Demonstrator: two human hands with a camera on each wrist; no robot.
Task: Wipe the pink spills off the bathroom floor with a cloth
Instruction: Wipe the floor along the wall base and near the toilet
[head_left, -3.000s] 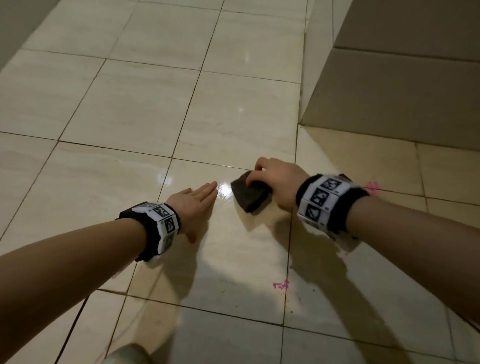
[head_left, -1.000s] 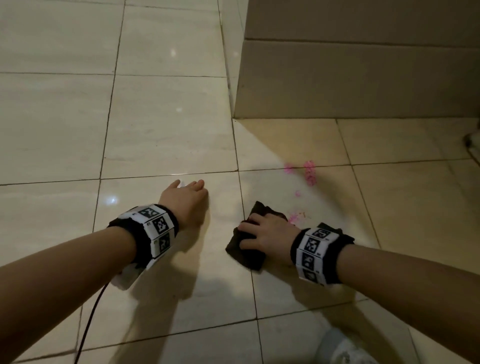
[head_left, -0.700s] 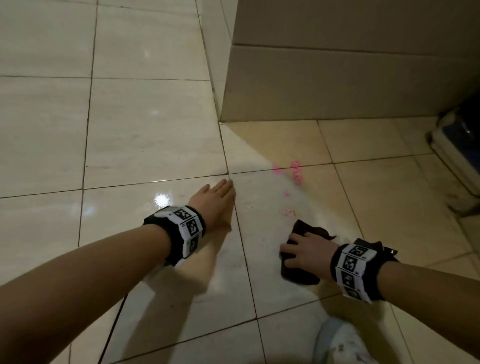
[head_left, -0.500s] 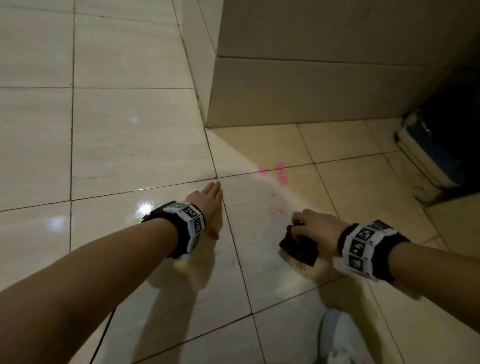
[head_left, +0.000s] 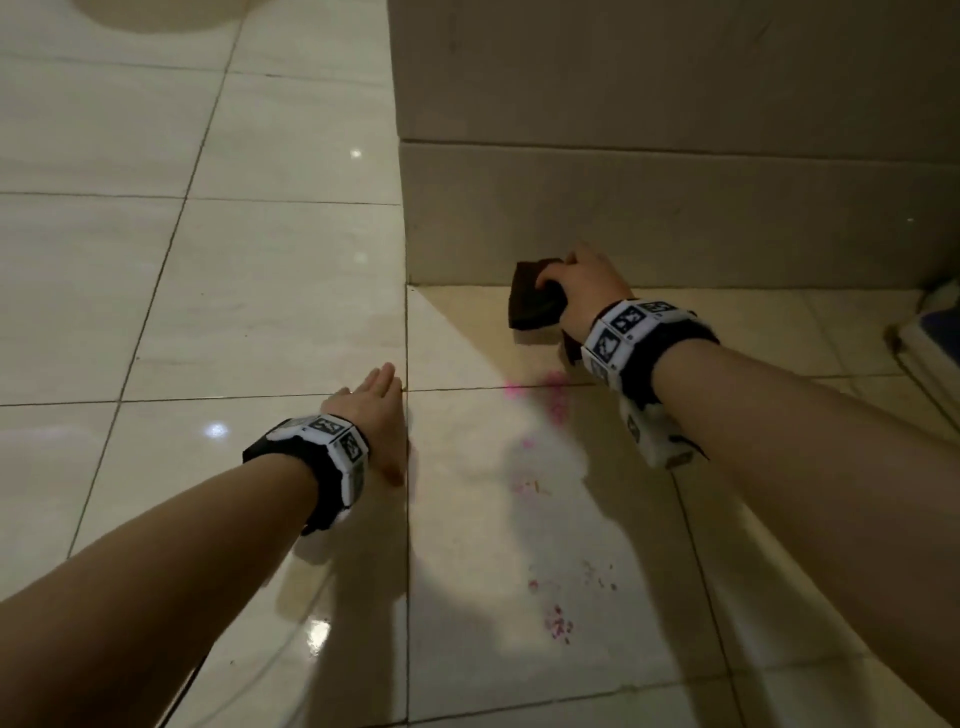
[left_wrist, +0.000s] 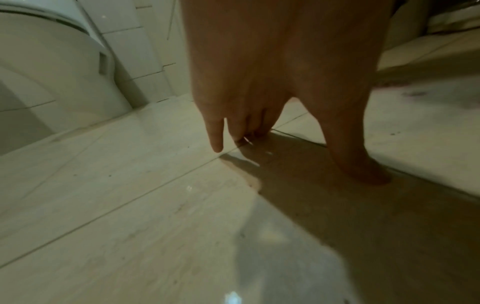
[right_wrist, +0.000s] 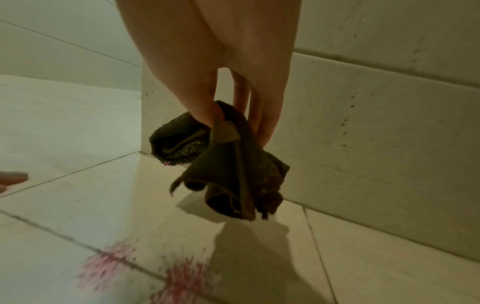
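Observation:
My right hand (head_left: 584, 283) grips a dark brown cloth (head_left: 535, 303) and holds it off the floor, close to the base of the tiled wall; in the right wrist view the cloth (right_wrist: 228, 164) hangs bunched from the fingers (right_wrist: 267, 127). A pink smear (head_left: 553, 397) lies on the tile joint just below that wrist, seen up close as pink spills (right_wrist: 182, 275). Fainter pink specks (head_left: 527, 486) and a small pink patch (head_left: 558, 623) lie nearer to me. My left hand (head_left: 376, 400) rests flat on the floor with straight fingers (left_wrist: 217, 135), left of the spills.
A tiled wall corner (head_left: 402, 218) juts out ahead of the hands. A toilet base (left_wrist: 52, 72) stands to the left in the left wrist view. A blue-and-white object (head_left: 935, 332) sits at the right edge. Glossy beige floor tiles (head_left: 234, 286) spread to the left.
My right hand has lifted the cloth off the floor and carried it forward, past the pink smear, towards the wall. The left hand stays flat on the floor. The view has shifted forward.

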